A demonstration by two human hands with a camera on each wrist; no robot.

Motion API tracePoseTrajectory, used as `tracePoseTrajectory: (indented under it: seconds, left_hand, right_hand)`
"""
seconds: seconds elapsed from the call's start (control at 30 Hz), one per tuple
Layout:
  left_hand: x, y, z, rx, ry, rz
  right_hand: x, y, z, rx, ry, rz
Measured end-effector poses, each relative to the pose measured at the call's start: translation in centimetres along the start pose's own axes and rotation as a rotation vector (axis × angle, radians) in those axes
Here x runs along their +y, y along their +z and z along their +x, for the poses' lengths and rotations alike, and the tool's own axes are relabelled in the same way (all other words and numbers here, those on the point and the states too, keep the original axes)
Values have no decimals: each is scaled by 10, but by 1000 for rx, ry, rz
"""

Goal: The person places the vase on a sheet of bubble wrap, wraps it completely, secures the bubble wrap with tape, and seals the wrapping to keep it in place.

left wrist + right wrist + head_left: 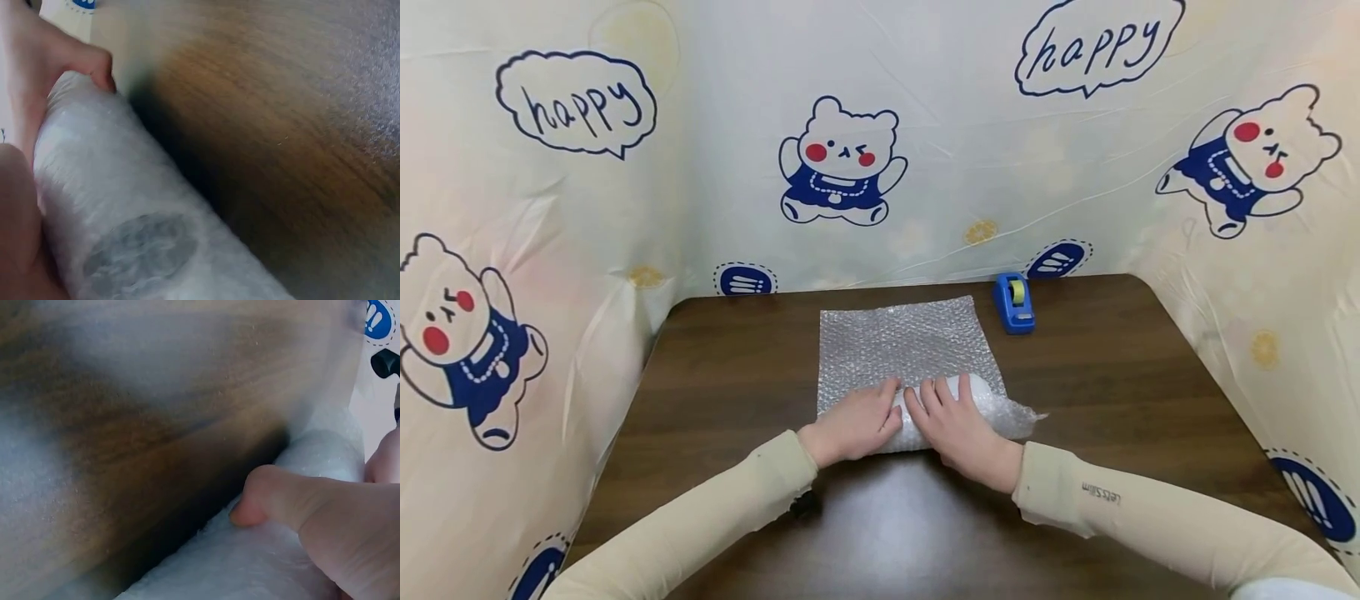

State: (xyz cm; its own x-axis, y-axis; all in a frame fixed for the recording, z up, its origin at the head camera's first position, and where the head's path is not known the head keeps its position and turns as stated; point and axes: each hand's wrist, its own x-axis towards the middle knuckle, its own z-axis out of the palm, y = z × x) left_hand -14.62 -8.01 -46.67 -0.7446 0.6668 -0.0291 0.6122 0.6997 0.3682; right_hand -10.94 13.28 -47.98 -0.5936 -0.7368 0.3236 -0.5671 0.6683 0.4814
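Note:
A white cylinder-shaped object (pixel 910 429), its exact kind hidden, lies wrapped in the near end of a bubble wrap sheet (pixel 898 346). The sheet's rest spreads flat behind it. My left hand (pixel 853 421) holds the wrapped cylinder near its left end. My right hand (pixel 958 421) grips it further right, fingers over the top, thumb (pixel 256 497) on the near side. In the left wrist view, a grey oval (pixel 144 253) shows on its surface. A loose tail of bubble wrap (pixel 1022 417) sticks out past the right end.
A blue tape dispenser (pixel 1015 304) with yellowish tape stands at the back right of the brown wooden table (pixel 722 358). Printed cloth (pixel 970 175) with bears and the word "happy" hangs around the table's back and sides.

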Motion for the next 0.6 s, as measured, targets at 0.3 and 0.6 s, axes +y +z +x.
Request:
tracePoseTrajectory:
  seconds: [0.3,0.6]
  left_hand:
    - [3,1,0,84,-81,202]
    - [8,1,2,393,15,430]
  right_hand:
    - [8,-5,7,-103,-35,87]
    - [19,-5,14,-154,-58,140]
